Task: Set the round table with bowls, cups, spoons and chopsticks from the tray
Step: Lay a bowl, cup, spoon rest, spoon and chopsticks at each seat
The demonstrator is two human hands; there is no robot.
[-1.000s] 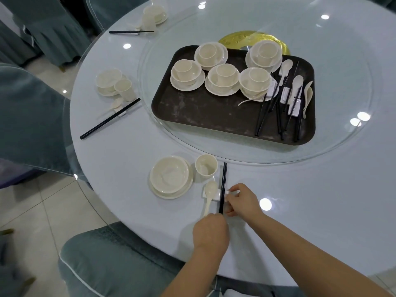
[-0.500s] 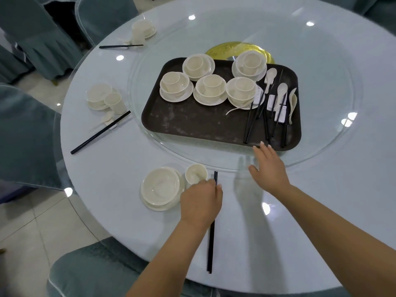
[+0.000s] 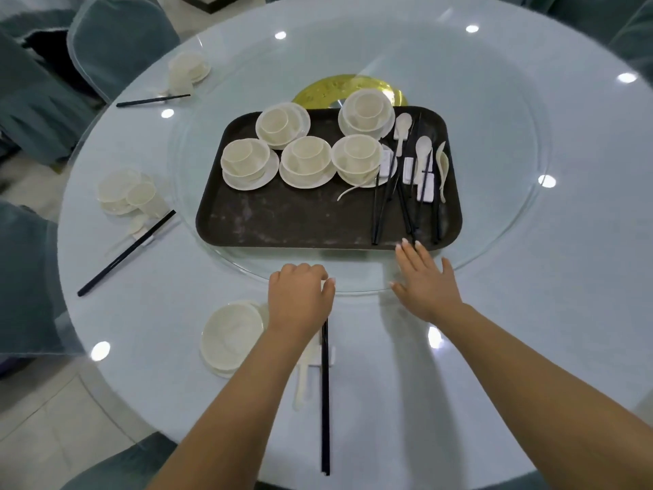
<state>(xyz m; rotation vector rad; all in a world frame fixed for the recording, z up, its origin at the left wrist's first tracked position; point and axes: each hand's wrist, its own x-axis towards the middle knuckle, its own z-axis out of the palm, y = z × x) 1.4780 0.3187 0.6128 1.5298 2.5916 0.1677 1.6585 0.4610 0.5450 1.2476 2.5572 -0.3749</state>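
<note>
The dark tray (image 3: pixel 282 221) sits on the glass turntable (image 3: pixel 494 153) and holds several bowl-and-cup sets (image 3: pixel 307 160), white spoons (image 3: pixel 422 146) and black chopsticks (image 3: pixel 385 203). At the near place lie a cream bowl on a saucer (image 3: pixel 231 335), a spoon (image 3: pixel 304 383) and a chopstick pair (image 3: pixel 325 401). Its cup is hidden under my left hand (image 3: pixel 300 298), whose loosely curled fingers reach the turntable rim with nothing seen in them. My right hand (image 3: pixel 424 277) lies flat on the glass, fingers straight, fingertips at the tray's front edge.
Two set places stand on the round table (image 3: pixel 530 330), at the left (image 3: pixel 127 192) and far left (image 3: pixel 187 68), each with chopsticks. A gold disc (image 3: pixel 349 90) shows behind the tray. Grey-green covered chairs (image 3: pixel 116 40) ring the table, and another chair (image 3: pixel 116 465) is just below me.
Both hands left the near chopsticks and moved forward. The right hand went onto the turntable by the tray, and the left slid up over the cup to the glass rim.
</note>
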